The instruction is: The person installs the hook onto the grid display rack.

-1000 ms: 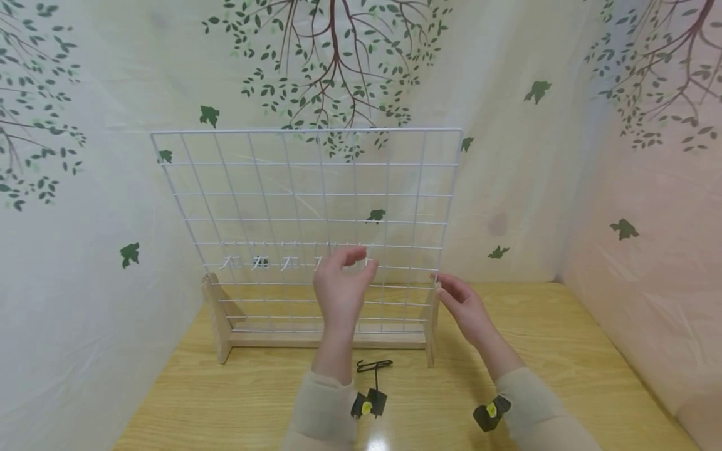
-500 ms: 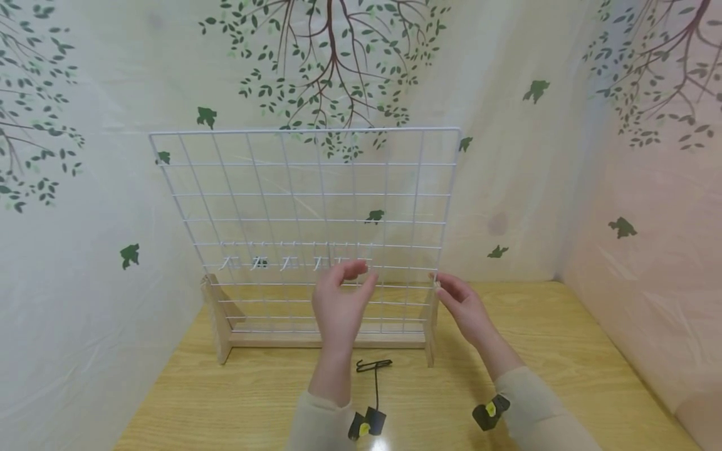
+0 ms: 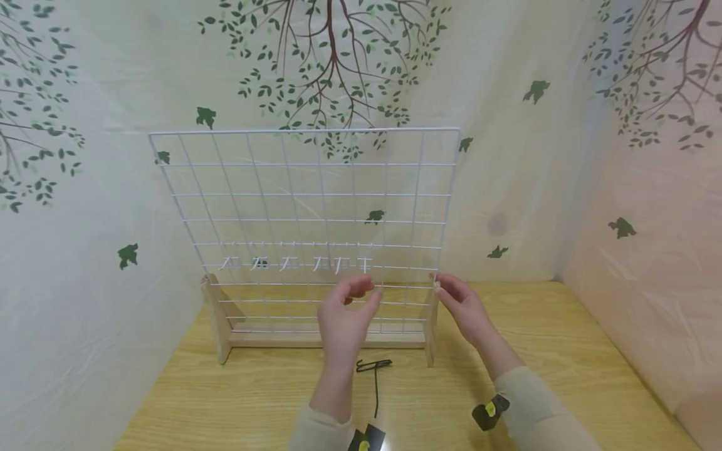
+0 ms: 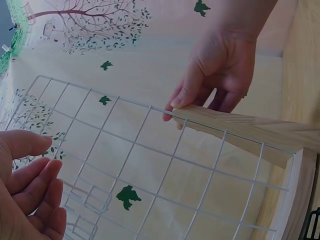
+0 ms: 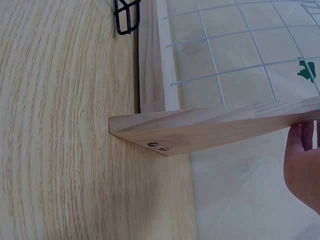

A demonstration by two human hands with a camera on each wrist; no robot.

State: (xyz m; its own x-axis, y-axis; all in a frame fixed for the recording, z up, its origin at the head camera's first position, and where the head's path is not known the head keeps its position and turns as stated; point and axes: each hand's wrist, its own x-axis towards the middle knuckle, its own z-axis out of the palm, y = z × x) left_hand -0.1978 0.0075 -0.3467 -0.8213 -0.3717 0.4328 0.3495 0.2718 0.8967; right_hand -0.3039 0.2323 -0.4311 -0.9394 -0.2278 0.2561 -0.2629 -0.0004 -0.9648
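Observation:
A white wire grid stands in a wooden stand. Several white hooks hang in a row along one of its lower wires. My left hand is in front of the grid, just below the rightmost white hook. In the left wrist view its thumb and loosely bent fingers are apart, with nothing between them. My right hand pinches the top of the stand's right upright, thumb on the near side.
On the table, in front of the stand, lies a black wire hook. Behind the grid hangs a pale curtain printed with trees and leaves. Tabletop extends to the right of the stand.
My left hand has drawn down and back from the rightmost white hook, which now shows fully on the grid. My right hand keeps its place on the upright.

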